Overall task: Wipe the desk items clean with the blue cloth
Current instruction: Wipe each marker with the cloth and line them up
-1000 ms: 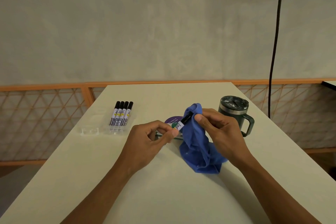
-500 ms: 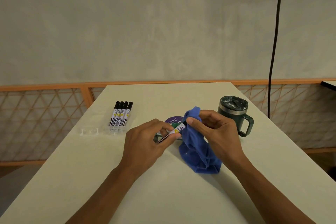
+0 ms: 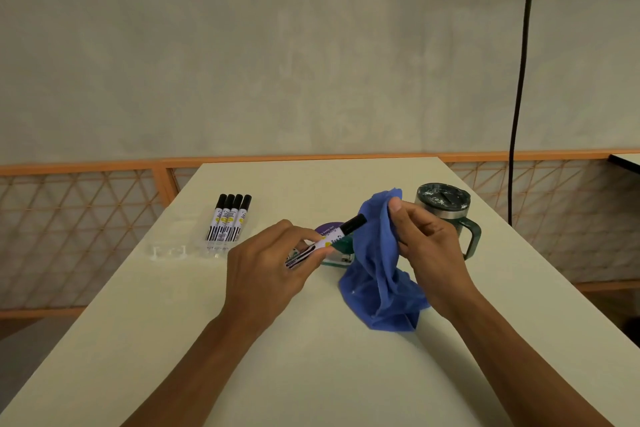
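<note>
— Pale desk (image 3: 311, 374) runs back to a far edge against an orange lattice rail (image 3: 86, 218). Where are the hands?
— Near the middle. The left hand (image 3: 266, 274) pinches a marker (image 3: 325, 241) by its barrel, black cap pointing at the blue cloth (image 3: 377, 274). The right hand (image 3: 429, 246) grips the cloth's top; its tail is bunched on the desk.
— And the edges?
— A dark mug (image 3: 446, 215) stands just beyond the right hand, near the right edge. Four markers (image 3: 228, 222) lie side by side near the left edge. The widest stretch of desk lies on the near side of both wrists.
</note>
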The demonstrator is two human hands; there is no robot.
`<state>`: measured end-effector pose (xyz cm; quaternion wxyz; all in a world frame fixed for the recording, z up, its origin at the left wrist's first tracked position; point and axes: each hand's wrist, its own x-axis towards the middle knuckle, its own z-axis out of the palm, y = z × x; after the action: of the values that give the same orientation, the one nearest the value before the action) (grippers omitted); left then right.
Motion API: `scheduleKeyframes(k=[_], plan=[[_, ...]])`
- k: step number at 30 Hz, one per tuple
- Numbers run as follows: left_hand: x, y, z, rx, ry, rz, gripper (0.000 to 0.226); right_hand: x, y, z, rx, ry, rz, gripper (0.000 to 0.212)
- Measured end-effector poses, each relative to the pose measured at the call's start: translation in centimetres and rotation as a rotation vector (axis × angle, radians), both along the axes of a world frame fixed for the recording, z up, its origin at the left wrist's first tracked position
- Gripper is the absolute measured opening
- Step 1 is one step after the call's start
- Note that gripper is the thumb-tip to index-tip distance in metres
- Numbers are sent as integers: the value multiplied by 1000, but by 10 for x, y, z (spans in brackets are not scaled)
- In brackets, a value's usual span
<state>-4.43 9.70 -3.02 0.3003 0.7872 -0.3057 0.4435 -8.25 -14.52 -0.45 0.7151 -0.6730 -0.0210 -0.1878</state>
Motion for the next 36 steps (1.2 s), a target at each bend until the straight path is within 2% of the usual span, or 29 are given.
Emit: scheduleKeyframes(k=[4,9,11,14,19,22,25,29,31,36], plan=[[2,2,-2,29,-61,51,25,0,2,-2,-61,-5,70,29],[4,3,-4,63,-110,91,26,-1,7,-3,-127,-10,155,22],[3,0,-5,80,-132,97,23,-1,13,-4,-157,-18,117,18],[2,-6,-7,90,-143,96,20,2,20,-8,-197,-51,18,34],[6,-6,-9,108,-143,89,22,2,16,-7,-192,-46,-29,22],[7,-4,-8,104,-139,106,25,11,3,-9,-155,-68,-179,36],[12,7,-3,-27,-37,120,22,16,-13,-10,-92,-48,-270,23],[23,26,9,-264,193,231,24,22,-13,-20,-190,-37,-231,40],[31,39,13,-414,304,269,26,25,-12,-23,-219,-41,-199,41],[60,71,11,-694,410,226,26,23,-11,-24,-222,-38,-190,22]])
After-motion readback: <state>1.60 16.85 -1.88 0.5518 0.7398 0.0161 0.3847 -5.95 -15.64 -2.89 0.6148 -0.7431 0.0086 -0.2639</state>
